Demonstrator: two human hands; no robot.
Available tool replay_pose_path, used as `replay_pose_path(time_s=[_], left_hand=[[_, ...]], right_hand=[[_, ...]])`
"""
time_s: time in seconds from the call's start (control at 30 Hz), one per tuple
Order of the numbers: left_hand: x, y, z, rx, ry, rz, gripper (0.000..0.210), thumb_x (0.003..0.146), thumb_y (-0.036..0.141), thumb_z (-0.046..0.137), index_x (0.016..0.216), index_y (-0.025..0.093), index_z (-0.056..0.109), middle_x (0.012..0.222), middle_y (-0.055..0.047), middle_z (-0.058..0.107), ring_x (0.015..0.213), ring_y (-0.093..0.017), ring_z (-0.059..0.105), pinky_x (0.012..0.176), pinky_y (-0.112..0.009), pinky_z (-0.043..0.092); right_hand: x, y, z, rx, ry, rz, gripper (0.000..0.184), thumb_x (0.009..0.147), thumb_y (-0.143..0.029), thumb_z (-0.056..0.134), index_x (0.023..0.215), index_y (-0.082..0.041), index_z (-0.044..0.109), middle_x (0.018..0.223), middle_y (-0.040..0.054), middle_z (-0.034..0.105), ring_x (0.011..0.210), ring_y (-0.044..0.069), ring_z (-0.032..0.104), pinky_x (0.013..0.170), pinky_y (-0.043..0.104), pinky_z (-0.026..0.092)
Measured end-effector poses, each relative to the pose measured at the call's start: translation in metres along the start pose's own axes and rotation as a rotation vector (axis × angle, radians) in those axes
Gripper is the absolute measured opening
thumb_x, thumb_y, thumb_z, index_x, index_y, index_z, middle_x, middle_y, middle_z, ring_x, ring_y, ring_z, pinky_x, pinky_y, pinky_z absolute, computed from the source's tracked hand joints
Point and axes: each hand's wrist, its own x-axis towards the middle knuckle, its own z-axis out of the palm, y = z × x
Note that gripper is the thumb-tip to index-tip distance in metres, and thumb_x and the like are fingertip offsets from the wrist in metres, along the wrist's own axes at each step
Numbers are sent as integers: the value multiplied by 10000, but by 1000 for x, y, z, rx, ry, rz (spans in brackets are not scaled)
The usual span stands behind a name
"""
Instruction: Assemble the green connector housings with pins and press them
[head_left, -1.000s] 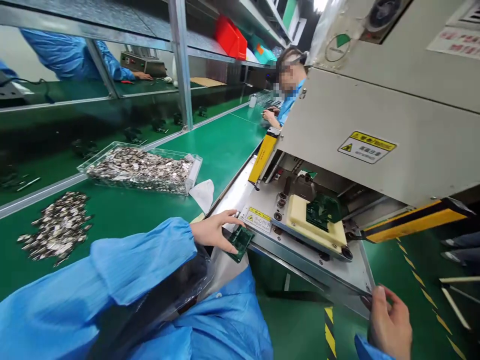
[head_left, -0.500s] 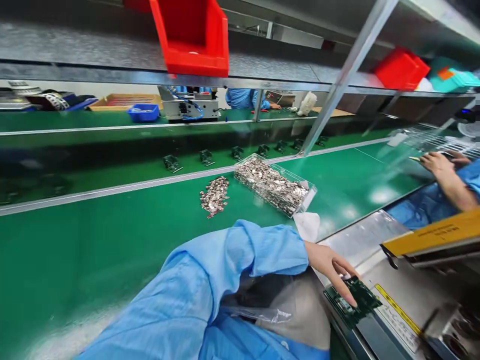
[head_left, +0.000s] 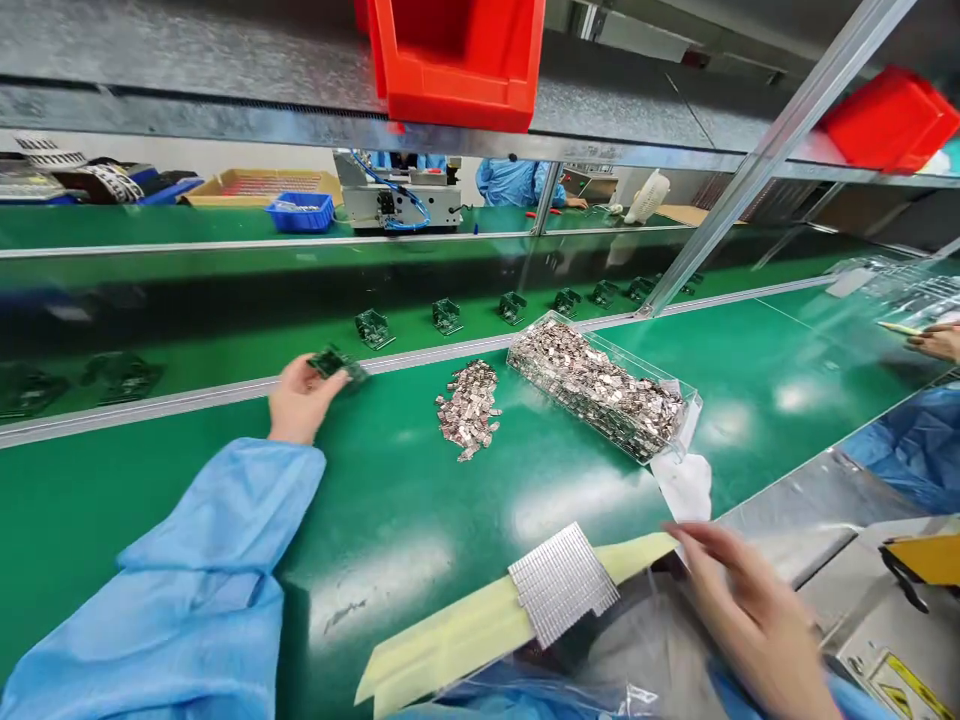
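My left hand (head_left: 304, 400) is closed on a small green circuit board (head_left: 335, 364), held up near the metal rail on the left of the green bench. My right hand (head_left: 750, 610) is at the lower right, smeared by motion. Its fingertips are by the right end of a pale yellow strip (head_left: 450, 645); whether they grip it I cannot make out. On the strip lies a block of small silver metal pieces (head_left: 562, 580) set in close rows. A loose pile of similar shiny pieces (head_left: 470, 408) lies on the bench, beside a clear box (head_left: 600, 385) full of them.
Behind the rail (head_left: 420, 355), several circuit board assemblies (head_left: 448, 316) stand in a row. A slanted metal post (head_left: 780, 150) rises at the right. A red bin (head_left: 461, 70) sits on the shelf overhead. Another person's hand (head_left: 937, 340) is at the right edge.
My left hand has swung from the machine at the lower right to the left by the rail, carrying the circuit board. My right hand has come into view, and the yellow strip now shows.
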Motion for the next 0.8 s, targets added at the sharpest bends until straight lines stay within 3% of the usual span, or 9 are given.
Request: replay_pose_path(time_s=[0.07, 0.17, 0.23, 0.33, 0.43, 0.53, 0.63, 0.7, 0.8], left_hand=[[32, -31, -19, 90, 128, 29, 652, 633, 422, 793, 1185, 161, 565, 1086, -62, 690, 1068, -251, 642, 1003, -449, 518], [68, -51, -28, 128, 161, 46, 704, 659, 372, 788, 1270, 160, 510, 1161, -35, 660, 1142, -240, 602, 1008, -401, 525], [86, -53, -25, 184, 167, 57, 721, 699, 328, 762, 1328, 134, 467, 1235, -75, 629, 1181, -249, 583, 1000, -377, 527], [103, -53, -16, 346, 116, 51, 688, 750, 277, 720, 1354, 91, 448, 1265, -162, 613, 1174, -276, 599, 981, -396, 522], [112, -56, -14, 428, 68, 47, 638, 775, 296, 709, 1331, 76, 487, 1186, -178, 664, 1096, -261, 651, 938, -365, 535], [114, -58, -33, 470, 128, 100, 646, 790, 346, 705, 1353, 129, 476, 1353, -166, 565, 1243, -244, 560, 1007, -330, 486], [113, -57, -80, 595, 348, 123, 680, 788, 381, 703, 1376, 153, 448, 1559, -167, 289, 1454, -301, 260, 1169, -439, 282], [115, -56, -118, 698, 533, 50, 766, 754, 405, 727, 1398, 134, 411, 1582, -193, 208, 1476, -359, 156, 1178, -529, 206], [120, -55, -162, 718, 625, -124, 757, 750, 359, 719, 1387, 98, 404, 1450, -240, 435, 1379, -388, 371, 1106, -549, 326]], right_hand=[[41, -26, 43, 132, -215, -126, 269, 905, -443, 519, 991, -246, 680, 958, 74, 724, 866, 277, 687, 773, 415, 585], [98, -56, 106, 137, -403, -290, 260, 910, -326, 483, 1034, -221, 685, 915, 74, 712, 825, 233, 685, 762, 367, 572], [125, -65, 136, 59, -457, -365, 259, 895, -285, 481, 1020, -224, 700, 905, 71, 697, 806, 220, 679, 763, 358, 560], [149, -68, 163, -5, -475, -430, 236, 881, -328, 507, 899, -238, 724, 836, 65, 686, 715, 217, 666, 700, 359, 553], [161, -65, 176, 15, -466, -467, 318, 883, -452, 493, 774, -242, 707, 753, 63, 675, 617, 223, 647, 599, 366, 541], [168, -59, 178, -2, -492, -466, 361, 856, -526, 494, 689, -250, 654, 707, 46, 659, 585, 225, 632, 562, 368, 532], [171, -43, 175, -44, -548, -451, 311, 814, -514, 521, 663, -261, 619, 663, 34, 653, 544, 233, 629, 516, 370, 522], [170, -28, 171, -38, -532, -401, 273, 775, -525, 554, 732, -275, 655, 693, 46, 687, 545, 258, 654, 499, 384, 532], [160, -4, 162, -47, -456, -311, 253, 719, -555, 606, 869, -385, 719, 836, 64, 732, 601, 299, 693, 515, 416, 556]])
